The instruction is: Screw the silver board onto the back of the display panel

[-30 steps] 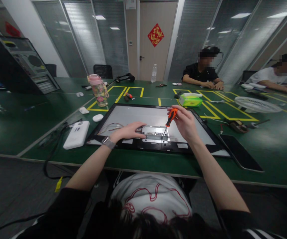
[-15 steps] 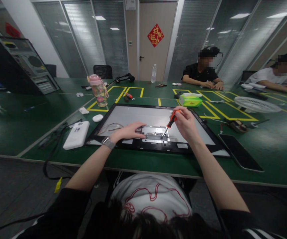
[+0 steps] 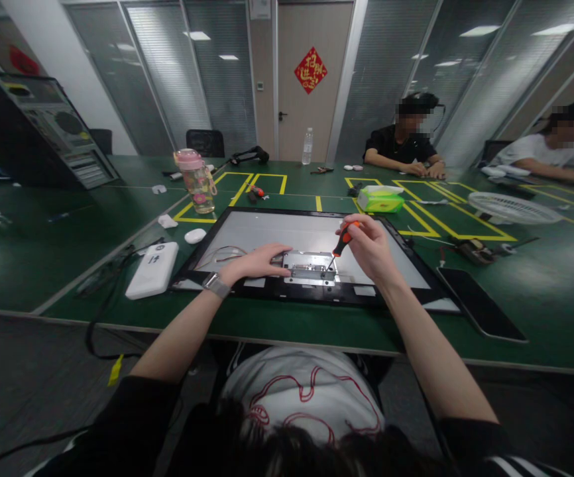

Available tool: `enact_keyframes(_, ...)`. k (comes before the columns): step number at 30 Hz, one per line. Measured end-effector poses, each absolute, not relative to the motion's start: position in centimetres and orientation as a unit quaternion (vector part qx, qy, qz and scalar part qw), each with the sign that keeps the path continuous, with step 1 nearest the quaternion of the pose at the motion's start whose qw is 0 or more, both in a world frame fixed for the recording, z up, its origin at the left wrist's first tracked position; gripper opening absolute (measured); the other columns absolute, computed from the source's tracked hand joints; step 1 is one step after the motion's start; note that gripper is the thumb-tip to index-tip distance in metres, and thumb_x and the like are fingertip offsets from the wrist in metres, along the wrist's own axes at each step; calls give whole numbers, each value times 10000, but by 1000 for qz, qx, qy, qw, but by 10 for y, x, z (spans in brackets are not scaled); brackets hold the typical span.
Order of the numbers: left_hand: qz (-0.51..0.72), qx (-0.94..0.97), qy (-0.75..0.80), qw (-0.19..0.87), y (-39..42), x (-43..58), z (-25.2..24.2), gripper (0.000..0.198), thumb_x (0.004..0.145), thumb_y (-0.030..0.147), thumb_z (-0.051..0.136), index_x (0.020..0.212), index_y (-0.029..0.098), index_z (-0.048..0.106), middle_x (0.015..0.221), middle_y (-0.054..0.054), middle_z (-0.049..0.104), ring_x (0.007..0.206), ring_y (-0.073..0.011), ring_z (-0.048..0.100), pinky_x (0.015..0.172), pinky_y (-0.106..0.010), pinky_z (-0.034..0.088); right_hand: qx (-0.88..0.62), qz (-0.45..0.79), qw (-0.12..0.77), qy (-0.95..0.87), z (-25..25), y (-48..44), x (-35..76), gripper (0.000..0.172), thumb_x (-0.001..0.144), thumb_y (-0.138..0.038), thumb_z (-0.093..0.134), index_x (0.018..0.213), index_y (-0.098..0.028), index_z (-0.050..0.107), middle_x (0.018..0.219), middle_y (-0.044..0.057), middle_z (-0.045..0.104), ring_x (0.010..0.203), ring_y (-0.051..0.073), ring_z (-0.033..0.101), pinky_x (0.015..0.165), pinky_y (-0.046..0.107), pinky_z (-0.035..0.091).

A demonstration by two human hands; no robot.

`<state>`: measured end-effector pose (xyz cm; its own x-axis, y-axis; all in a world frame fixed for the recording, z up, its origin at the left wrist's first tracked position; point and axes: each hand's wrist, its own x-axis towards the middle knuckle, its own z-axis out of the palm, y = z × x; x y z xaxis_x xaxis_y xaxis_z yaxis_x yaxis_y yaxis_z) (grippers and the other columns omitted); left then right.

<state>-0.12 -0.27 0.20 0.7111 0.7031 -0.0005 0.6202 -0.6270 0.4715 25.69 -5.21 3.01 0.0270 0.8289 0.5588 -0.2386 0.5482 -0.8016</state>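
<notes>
A flat display panel (image 3: 267, 228) with a black frame lies before me, its pale back upward. On its near part sits a silver metal bracket (image 3: 309, 281). My left hand (image 3: 260, 262) rests at the bracket's left end, thumb and fingers spread apart, with thin wires (image 3: 225, 251) to its left. In my right hand (image 3: 370, 246) is a screwdriver (image 3: 341, 244) with a red and black handle, gripped near its top. It leans, and its thin shaft points down at the bracket's right part. Whether the tip sits in a screw is too small to tell.
A white power bank (image 3: 152, 270) and a white case (image 3: 195, 236) lie left of the panel, a dark phone (image 3: 480, 303) right. Behind stand a pink-lidded bottle (image 3: 197, 182) and a green tissue pack (image 3: 380, 199). Two people sit across the green table (image 3: 287, 328).
The fingers of my right hand have shifted slightly around the screwdriver handle, and the hand has moved a little to the left. My left hand stays in place.
</notes>
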Motion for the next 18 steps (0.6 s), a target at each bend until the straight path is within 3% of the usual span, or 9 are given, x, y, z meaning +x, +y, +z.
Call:
enact_keyframes(6,93,895,369,232,-3,-1,3,760,787,588,585,1395,177,384,1447,-105,430,1309,-246,421,1098,-318,299,-265,432,641,-577,35,-56,255,254,818,-438,637,1018,-282,656,884,16,657,828,169,626,825,364,511)
enact_keyframes(13,94,896,366,232,-2,-1,2,745,791,590,577,1388,186,390,1436,-100,443,1302,-247,429,1091,-327,311,-264,409,653,-580,33,-55,255,187,761,-428,706,876,-288,662,834,-6,630,793,161,605,836,373,522)
enact_keyframes(18,97,899,360,229,-1,-2,1,746,789,597,575,1388,194,388,1434,-100,445,1296,-246,436,1082,-327,319,-277,407,651,-577,32,-54,256,238,733,-447,725,910,-296,676,762,-20,603,746,153,593,883,395,516)
